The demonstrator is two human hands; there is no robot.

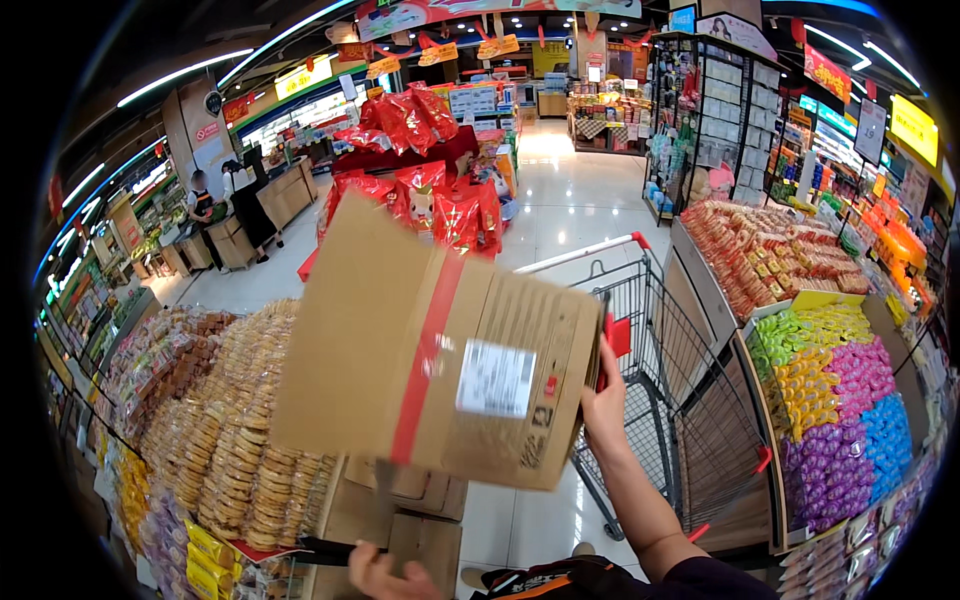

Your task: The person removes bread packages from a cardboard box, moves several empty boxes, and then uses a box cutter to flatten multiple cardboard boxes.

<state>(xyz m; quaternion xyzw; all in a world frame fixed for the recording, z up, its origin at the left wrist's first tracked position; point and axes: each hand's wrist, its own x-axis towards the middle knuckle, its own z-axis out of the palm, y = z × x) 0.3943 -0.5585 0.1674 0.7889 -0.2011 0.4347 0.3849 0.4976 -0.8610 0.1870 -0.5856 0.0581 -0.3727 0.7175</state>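
A large brown cardboard box (470, 320) hangs tilted in front of me, with a red tape strip across it and a white label on its side. My right hand (603, 400) grips its right edge, fingers closed. Something red shows by those fingers; what it is I cannot make out. My left hand (390, 575), cut off by the lower edge, is apart from the box, its fingers loosely bent and spread. It is nearest a black bar (330, 550) on the snack display. A blurred grey strip hangs under the box. More cardboard boxes (425, 530) sit below.
A wire shopping cart (670, 390) stands right of the box. Round packaged snacks (235, 420) are heaped at the left, colourful wrapped sweets (840, 410) at the right. Red bags (410, 120) are piled behind the box. A person (203, 210) stands by counters at the far left.
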